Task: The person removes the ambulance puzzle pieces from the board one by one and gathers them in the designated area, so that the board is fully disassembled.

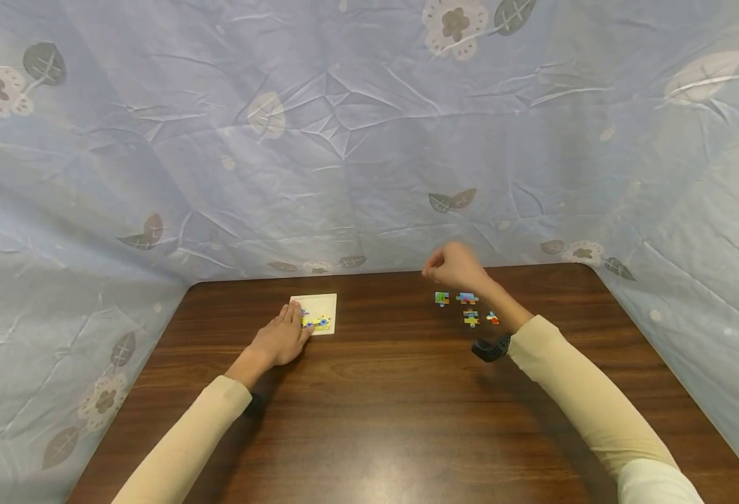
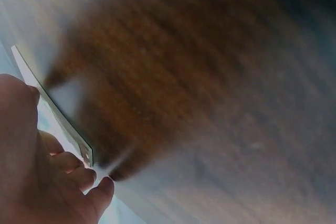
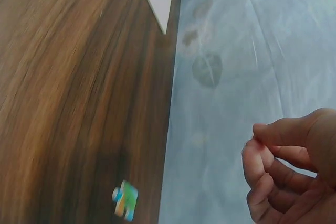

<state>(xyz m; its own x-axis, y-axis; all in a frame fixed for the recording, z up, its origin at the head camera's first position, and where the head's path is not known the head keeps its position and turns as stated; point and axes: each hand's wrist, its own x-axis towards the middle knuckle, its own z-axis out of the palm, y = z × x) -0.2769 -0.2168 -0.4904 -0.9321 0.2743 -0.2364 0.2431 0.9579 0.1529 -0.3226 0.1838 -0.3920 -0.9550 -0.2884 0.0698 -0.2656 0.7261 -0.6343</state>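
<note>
Left hand (image 1: 279, 341) lies flat, fingers straight, on the near-left corner of the white puzzle board (image 1: 320, 308); its grip is open, only pressing, nothing clasped. A few coloured pieces already sit in the board (image 1: 316, 323) just past the fingertips. The left wrist view is blurred and shows only the board edge (image 2: 52, 114) by the palm.

Right hand (image 1: 454, 267) is raised above the counter (image 1: 369, 392), fingers curled (image 3: 262, 182) toward the thumb. Cannot tell if a piece sits inside that grip; none shows in either view. Loose pieces lie just below and on the near side of this hand: a green one (image 1: 441, 299), a blue one (image 1: 467, 298), a yellow-blue one (image 1: 471, 318), a red one (image 1: 492, 318). The right wrist view catches the green piece (image 3: 125, 200) on the wood, apart from the fingers.

Risks, as judged: if a piece is pinched, a loose hold this high could drop it among the others or off the far edge by the cloth backdrop (image 1: 369, 140). The wrist or sleeve (image 1: 571, 371) could sweep the loose pieces. The board may slide if left-hand pressure eases.
</note>
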